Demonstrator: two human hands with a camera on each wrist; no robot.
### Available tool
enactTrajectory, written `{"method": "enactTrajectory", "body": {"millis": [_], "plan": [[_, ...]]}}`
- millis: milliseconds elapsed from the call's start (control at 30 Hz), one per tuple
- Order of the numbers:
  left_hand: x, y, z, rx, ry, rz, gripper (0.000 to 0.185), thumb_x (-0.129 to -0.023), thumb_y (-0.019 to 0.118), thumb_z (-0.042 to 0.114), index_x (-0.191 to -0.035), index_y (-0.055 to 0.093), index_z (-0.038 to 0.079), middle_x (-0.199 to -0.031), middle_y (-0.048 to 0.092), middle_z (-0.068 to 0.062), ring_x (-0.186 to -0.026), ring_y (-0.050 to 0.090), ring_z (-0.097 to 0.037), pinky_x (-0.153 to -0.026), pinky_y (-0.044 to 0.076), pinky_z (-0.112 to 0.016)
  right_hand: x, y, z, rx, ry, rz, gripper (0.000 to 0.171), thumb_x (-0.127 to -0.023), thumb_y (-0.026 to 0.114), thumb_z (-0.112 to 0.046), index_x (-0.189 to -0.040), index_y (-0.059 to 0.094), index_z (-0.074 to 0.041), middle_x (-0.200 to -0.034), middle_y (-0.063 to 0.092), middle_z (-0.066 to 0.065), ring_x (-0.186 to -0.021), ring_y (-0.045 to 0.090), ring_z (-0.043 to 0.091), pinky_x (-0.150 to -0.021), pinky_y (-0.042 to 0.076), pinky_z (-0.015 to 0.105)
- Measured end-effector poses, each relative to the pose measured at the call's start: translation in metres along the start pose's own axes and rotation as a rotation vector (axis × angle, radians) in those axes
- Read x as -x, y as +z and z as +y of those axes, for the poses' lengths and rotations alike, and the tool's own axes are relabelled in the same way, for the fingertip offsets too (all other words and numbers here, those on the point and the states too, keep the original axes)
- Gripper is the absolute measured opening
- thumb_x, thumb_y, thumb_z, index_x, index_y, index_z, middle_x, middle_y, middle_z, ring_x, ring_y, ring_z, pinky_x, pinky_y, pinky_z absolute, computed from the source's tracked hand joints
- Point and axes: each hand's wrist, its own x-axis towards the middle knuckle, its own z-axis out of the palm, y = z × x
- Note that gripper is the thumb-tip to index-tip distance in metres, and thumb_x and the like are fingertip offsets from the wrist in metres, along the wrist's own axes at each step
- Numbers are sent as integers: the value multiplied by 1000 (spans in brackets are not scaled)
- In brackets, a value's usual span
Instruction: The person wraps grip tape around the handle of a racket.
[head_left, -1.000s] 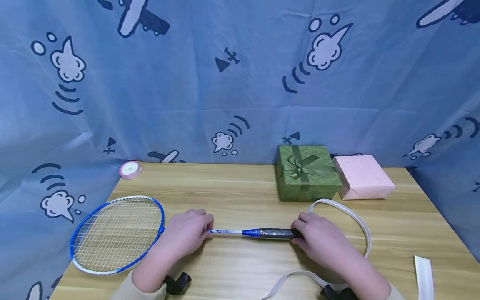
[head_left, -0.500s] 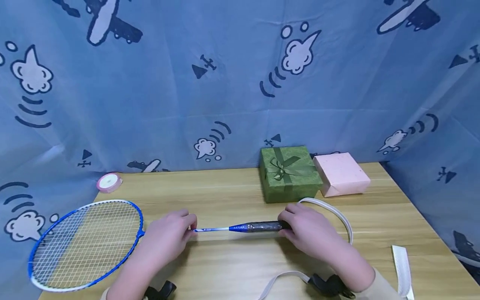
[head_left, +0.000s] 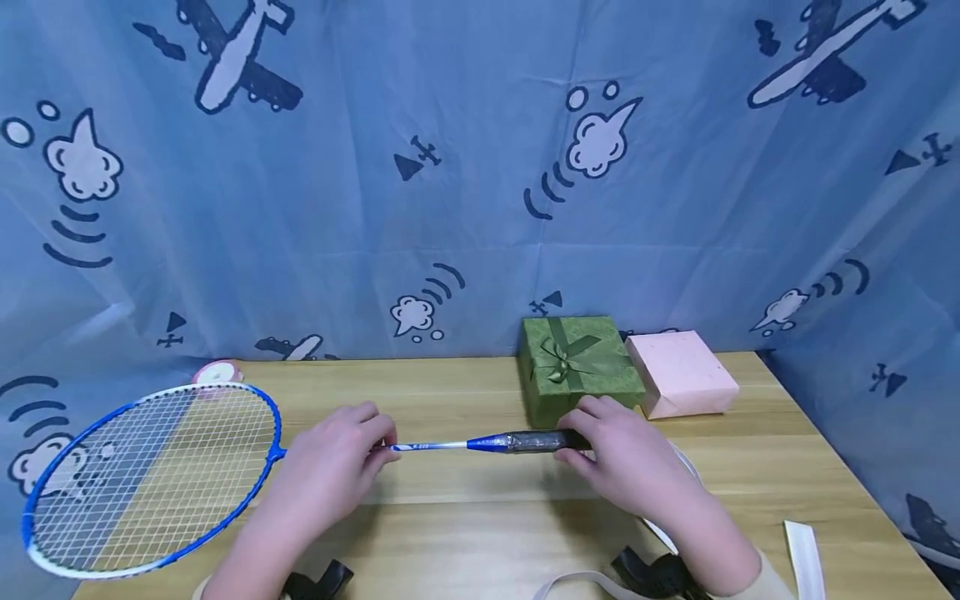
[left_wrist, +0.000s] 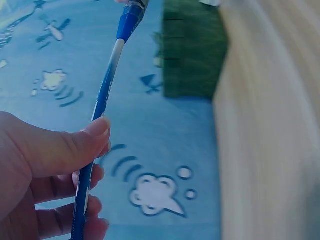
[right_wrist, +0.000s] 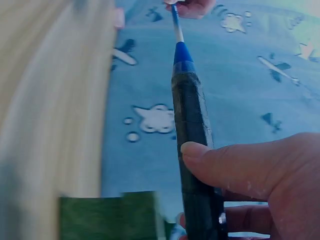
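Both hands hold the badminton racket [head_left: 150, 475] above the table: left hand [head_left: 333, 471] pinching its shaft, right hand [head_left: 626, 462] gripping the bare dark handle [head_left: 536, 442], white grip tape [head_left: 802, 550] unwound on the table

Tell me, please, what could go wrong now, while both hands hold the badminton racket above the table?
1. The left hand only pinches the thin shaft between thumb and fingers, so the racket might twist or slip.
2. The right hand grips the handle close to the green gift box; a swing may knock it.
3. The white strip lies loose under the right wrist and could snag.
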Motion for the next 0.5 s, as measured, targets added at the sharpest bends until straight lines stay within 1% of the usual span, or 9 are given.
{"method": "enactTrajectory", "body": {"millis": [133,267,367,500], "plan": [[-5,-16,7,38,7,50,20,-84,88,23,-85,68,28,-83,55,18,-75,51,-3,-58,44,-23,-2,-15,0,-8,2,82,25,-82,88,-32,-99,74,-20,-93,63,-11,-87,61,13,-73,52,37],[-10,-31,12,71,3,87,20,-84,88,22,-86,68,27,-85,58,16,-74,50,-4,-60,44,-24,-4,-29,1,-31,-8,144,26,-81,88,-28,-101,75,-16,-95,65,-8,-88,62,14,-75,54,38],[-11,-38,14,87,1,110,20,-84,87,22,-85,68,27,-86,59,16,-76,50,-5,-61,45,-25,-6,-37,1,-34,-12,170,27,-81,89,-26,-101,76,-14,-94,65,-7,-86,61,13,-74,54,37],[-10,-44,16,109,3,151,20,-84,88,20,-85,69,26,-88,61,15,-78,51,-6,-64,47,-27,-6,-43,1,-40,-32,222,28,-80,89,-25,-102,77,-14,-93,64,-8,-84,59,11,-73,52,36]]}}
